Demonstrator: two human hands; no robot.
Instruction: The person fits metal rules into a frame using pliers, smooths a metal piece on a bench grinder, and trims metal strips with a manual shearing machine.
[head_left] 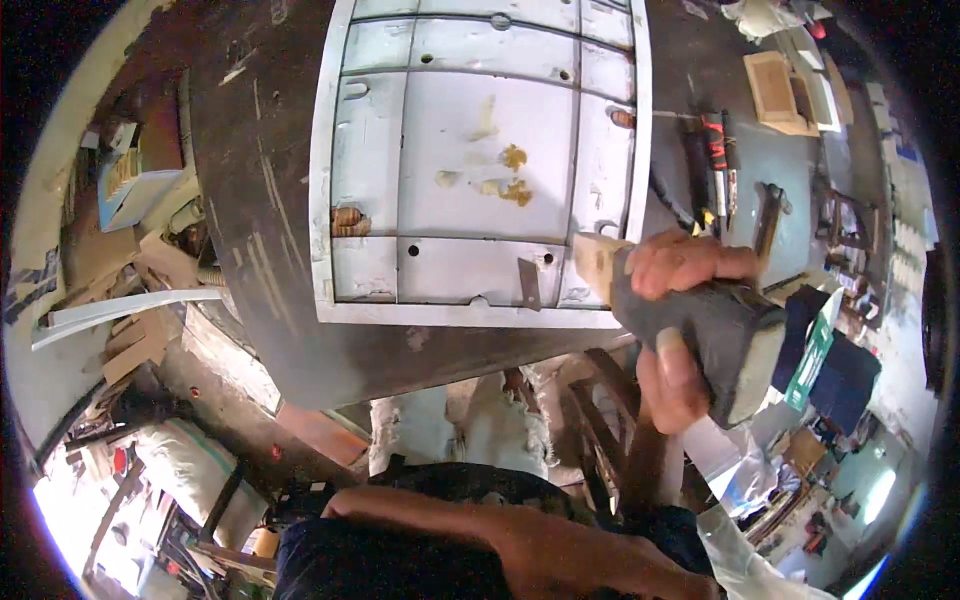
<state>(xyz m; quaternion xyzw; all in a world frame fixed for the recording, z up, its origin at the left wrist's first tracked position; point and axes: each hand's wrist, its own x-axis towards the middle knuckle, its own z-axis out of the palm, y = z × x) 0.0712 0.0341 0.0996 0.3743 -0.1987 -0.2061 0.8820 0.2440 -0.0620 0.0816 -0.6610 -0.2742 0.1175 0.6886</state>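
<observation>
My right hand (680, 320) is closed round a wooden block wrapped in a dark sheet (680, 315), which looks like sandpaper. Pale wood shows at both ends, and one end meets the lower right corner of a white framed panel (480, 110). Fingers curl over the top; the thumb presses below. Dark lines divide the panel, which has several round holes and brown patches (515, 190). A small flat metal piece (529, 285) lies near its close edge. My left forearm (480, 525) crosses in front of my body; its hand is out of view.
The panel rests on a dark table (260, 200). Tools with red and black handles (716, 140) lie right of it, near an open wooden box (778, 95). A stuffed white sack (190, 470), boards and scraps crowd the left floor. A green-and-white packet (815, 350) is at right.
</observation>
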